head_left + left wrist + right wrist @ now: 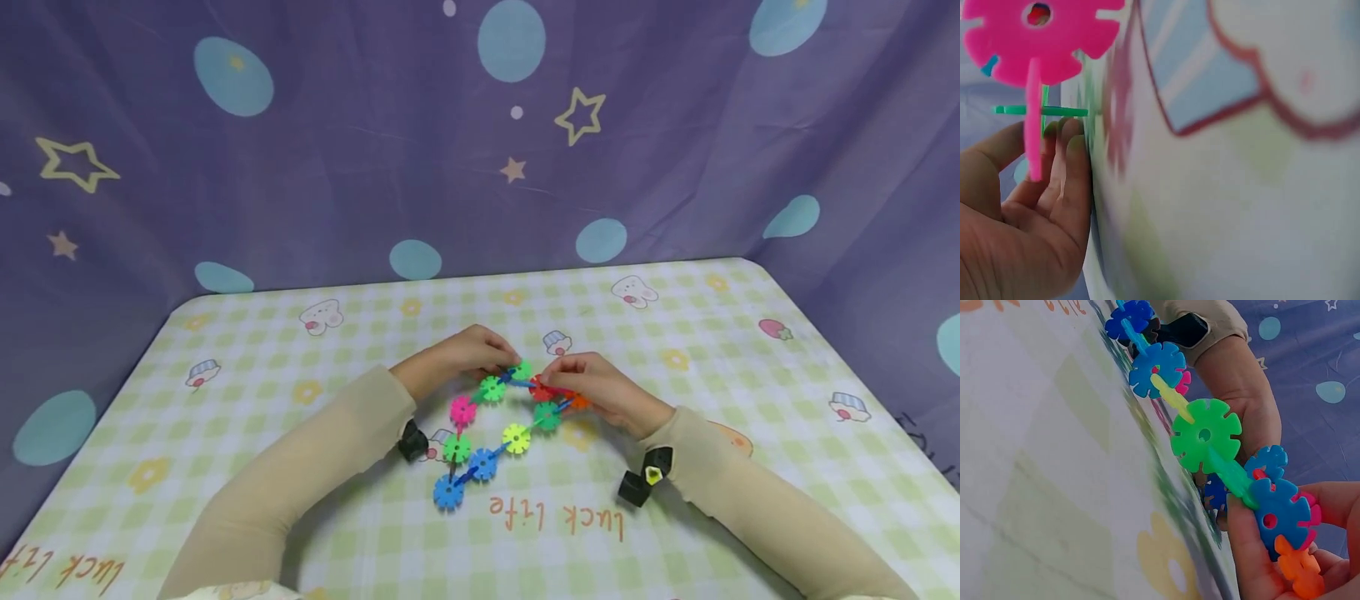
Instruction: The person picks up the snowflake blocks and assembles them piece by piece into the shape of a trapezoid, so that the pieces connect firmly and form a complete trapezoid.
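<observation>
Both hands pinch the far end of a ring of snowflake discs point(491, 421) lying on the tabletop point(720, 350): the left hand point(457, 357) at a green disc point(492, 388), the right hand point(603, 390) at red and orange ones. The step looks like closing the ring, which calls for lining up slots. The fingers hide the joint itself, and the left wrist view is blurred.

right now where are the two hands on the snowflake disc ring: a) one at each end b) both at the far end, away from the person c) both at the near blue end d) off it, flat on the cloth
b: the left hand and right hand both pinch the far end of the disc ring, while the near blue disc lies untouched on the tablecloth.
</observation>
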`<state>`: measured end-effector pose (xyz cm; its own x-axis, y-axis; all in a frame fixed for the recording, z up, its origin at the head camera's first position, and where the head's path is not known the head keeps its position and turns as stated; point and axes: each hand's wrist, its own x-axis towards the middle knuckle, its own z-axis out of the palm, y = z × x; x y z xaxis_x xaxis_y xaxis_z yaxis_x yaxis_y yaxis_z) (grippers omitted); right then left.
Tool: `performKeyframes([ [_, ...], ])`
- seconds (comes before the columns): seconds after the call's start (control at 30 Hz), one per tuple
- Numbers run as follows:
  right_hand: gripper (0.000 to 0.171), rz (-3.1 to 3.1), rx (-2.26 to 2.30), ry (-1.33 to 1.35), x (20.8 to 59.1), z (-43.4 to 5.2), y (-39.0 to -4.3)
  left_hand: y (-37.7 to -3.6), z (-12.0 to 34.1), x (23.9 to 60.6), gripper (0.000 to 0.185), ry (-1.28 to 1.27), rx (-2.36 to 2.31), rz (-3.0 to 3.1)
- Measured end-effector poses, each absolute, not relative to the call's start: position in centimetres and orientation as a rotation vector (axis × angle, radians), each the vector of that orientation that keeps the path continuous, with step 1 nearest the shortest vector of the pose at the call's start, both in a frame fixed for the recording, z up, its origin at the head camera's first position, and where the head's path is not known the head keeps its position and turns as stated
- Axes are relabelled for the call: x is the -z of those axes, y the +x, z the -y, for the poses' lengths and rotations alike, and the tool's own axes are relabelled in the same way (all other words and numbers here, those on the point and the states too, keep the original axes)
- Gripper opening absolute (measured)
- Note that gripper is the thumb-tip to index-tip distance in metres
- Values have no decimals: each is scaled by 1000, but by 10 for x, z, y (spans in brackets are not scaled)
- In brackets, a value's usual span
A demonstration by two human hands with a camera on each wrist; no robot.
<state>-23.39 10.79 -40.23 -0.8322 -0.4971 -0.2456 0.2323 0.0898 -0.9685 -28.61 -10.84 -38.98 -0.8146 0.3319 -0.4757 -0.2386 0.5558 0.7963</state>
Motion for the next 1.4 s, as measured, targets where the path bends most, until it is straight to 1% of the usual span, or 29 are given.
performKeyframes([
  [0.2,11,-1923,1818,-301,401,-109,-235,-282,116,388,24,80,-1324,-2089],
  [0.5,11,-1956,1854,-325,396,-108,-234,-263,135,379,17,182,-1484,-2075],
  [0.83,9,-1940,1890,-344,396,-103,-229,-242,148,371,16,301,-1551,-2063],
  [1.0,7,-1955,1891,-327,394,-103,-227,-238,151,370,14,330,-1556,-2048],
  [1.4,7,-2000,1877,-319,396,-104,-227,-233,151,369,16,329,-1493,-2066],
])
